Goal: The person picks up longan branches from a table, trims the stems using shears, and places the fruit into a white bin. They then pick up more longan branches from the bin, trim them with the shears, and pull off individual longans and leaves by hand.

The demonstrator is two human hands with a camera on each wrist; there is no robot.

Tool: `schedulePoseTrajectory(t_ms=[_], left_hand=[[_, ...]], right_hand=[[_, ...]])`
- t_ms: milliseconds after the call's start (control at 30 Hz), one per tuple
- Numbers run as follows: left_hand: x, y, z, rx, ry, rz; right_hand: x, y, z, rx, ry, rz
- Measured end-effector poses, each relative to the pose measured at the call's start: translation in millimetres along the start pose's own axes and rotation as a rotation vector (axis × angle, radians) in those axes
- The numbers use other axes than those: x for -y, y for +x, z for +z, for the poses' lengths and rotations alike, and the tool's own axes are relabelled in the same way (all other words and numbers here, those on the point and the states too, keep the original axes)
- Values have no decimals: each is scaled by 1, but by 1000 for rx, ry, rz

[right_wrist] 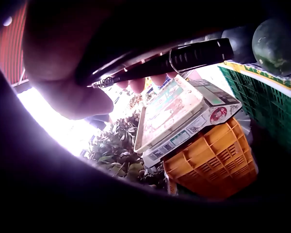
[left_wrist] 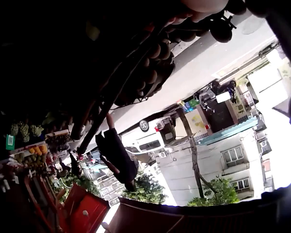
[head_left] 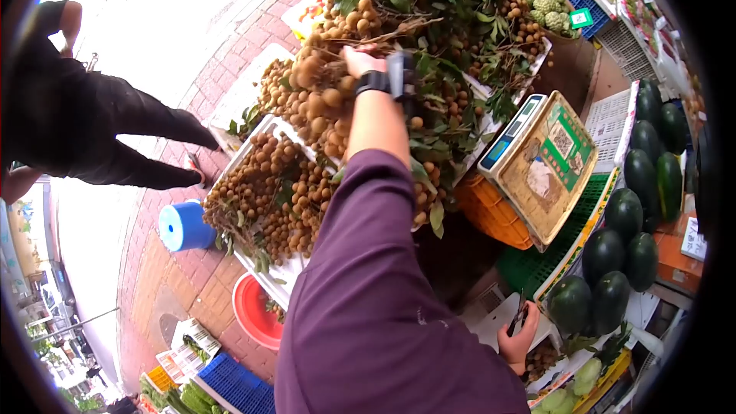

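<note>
My left hand reaches far out over the heap and grips a bunch of longans by its woody stems. Round brown fruit hangs from those stems, dark against the light in the left wrist view. Beneath and around it lie more longans with green leaves on a white tray. Low on the right, my right hand holds pruning shears. Their black handle, with a wire loop and a small spring, shows between thumb and fingers in the right wrist view.
A scale rests on an orange basket right of the heap. Watermelons line the right side by a green crate. Left are a blue stool, a red basin and a standing person.
</note>
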State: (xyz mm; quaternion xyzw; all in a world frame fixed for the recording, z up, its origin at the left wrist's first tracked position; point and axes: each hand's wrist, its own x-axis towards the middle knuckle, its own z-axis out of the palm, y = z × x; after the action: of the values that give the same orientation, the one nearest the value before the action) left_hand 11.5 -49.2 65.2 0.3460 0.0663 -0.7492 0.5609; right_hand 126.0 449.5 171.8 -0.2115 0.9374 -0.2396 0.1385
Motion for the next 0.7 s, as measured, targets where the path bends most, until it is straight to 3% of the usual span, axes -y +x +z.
schedulePoseTrajectory(t_ms=[33,133,267,333,400,467,500,533,600,700], left_hand=[[-7,-6,8,6,-9,-12],[-45,-27,41,268,0,108],[-46,-14,75,440,-174,178],[-35,-9,83,495,-119,212],[-6,19,64,433,58,81],[20,52,29,276,254,-53],[25,40,32,109,298,-52],[32,49,30,75,361,-80],[34,45,36,52,342,-159],[31,59,30,171,249,-239]], right_hand=[[1,-1,0,-14,8,22],[2,0,6,-18,104,81],[12,9,9,0,45,51],[19,16,12,-27,20,23],[20,16,9,46,18,67],[15,15,9,70,-4,86],[13,12,10,54,-17,119],[11,11,10,49,-28,151],[13,11,8,72,-51,179],[10,15,10,131,-23,194]])
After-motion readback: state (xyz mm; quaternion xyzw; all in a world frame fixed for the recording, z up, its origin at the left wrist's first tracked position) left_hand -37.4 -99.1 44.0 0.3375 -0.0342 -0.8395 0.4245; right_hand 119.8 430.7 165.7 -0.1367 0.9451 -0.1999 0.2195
